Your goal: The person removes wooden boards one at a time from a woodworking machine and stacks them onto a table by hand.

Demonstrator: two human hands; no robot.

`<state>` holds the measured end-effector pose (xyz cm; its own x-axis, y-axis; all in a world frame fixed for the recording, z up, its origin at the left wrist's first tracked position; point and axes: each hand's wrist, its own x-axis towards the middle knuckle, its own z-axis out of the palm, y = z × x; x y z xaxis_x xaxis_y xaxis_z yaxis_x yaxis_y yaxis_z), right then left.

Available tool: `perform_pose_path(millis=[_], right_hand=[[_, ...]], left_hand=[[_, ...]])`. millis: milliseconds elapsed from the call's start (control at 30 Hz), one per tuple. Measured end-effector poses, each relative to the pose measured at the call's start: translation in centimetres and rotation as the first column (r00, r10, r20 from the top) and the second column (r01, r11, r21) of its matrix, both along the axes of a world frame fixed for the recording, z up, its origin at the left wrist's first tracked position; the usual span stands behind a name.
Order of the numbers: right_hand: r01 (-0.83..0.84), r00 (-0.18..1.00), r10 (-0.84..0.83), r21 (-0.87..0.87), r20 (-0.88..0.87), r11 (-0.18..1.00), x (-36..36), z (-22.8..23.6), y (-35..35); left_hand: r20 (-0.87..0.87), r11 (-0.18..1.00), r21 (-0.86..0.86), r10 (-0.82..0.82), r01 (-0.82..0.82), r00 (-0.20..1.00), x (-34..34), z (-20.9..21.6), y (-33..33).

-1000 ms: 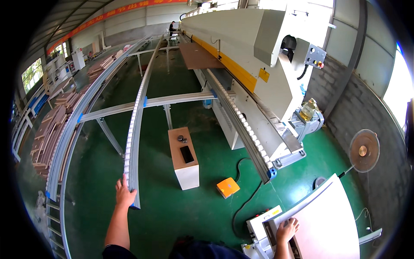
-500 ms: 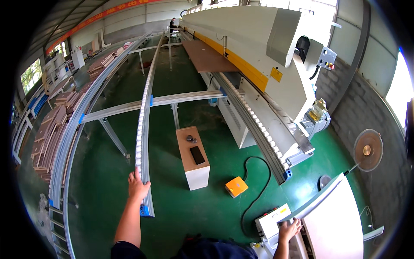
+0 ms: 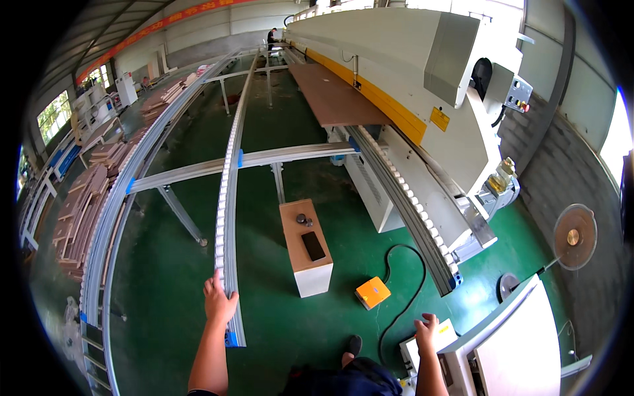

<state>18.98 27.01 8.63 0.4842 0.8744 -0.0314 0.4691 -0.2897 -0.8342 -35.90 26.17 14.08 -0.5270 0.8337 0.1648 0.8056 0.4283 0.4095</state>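
My left hand (image 3: 219,303) lies with its fingers stretched out on the near end of the middle roller rail (image 3: 228,191). It does not wrap round the rail. My right hand (image 3: 426,331) is held in the air by the white machine cabinet (image 3: 522,343), fingers apart and with nothing seen in it. Ahead, a large brown board (image 3: 333,92) lies along the right roller rail (image 3: 416,204), beside the yellow-striped beam of a long machine (image 3: 389,59). Its right edge runs close to or under that beam.
A small box-like stand (image 3: 310,277) bears a black phone (image 3: 313,245) and small dark round parts. An orange foot pedal (image 3: 373,292) with a black cable lies on the green floor. Boards are stacked at left (image 3: 79,218). A fan (image 3: 574,236) stands right; a person (image 3: 271,38) is far off.
The brown board has slid nearer to me along the machine. My right hand has left the white cabinet's edge. A foot now shows below, and the view has shifted slightly.
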Motion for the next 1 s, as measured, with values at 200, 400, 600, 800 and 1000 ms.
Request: perform_pose_path(millis=[200, 400, 600, 800, 1000], right_hand=[[-0.137, 0.963, 0.134, 0.002, -0.233, 0.991, -0.6, -5.6, 7.0], [-0.256, 0.82, 0.217, -0.001, -0.53, 0.967, -1.6, -0.4, 12.3], [-0.194, 0.741, 0.155, 0.013, -0.653, 0.981, 2.1, 3.2, 14.9], [-0.264, 0.69, 0.167, -0.03, -0.704, 0.964, 3.8, 2.3, 14.7], [-0.259, 0.666, 0.099, -0.105, -0.739, 0.96, 4.5, 0.2, 12.9]], left_hand=[[-0.049, 0.999, -0.018, 0.048, -0.049, 0.998, 1.6, 1.0, -0.5], [-0.076, 0.986, 0.029, 0.164, -0.162, 0.984, 3.2, 0.4, -2.6], [-0.393, 0.943, 0.088, 0.329, -0.321, 0.859, 9.4, -0.1, -1.4], [0.339, 0.993, 0.095, -0.1, 0.072, 0.936, 16.8, -0.4, 5.5], [0.716, 0.961, 0.117, -0.255, 0.249, 0.65, 19.4, -2.2, 15.0]])
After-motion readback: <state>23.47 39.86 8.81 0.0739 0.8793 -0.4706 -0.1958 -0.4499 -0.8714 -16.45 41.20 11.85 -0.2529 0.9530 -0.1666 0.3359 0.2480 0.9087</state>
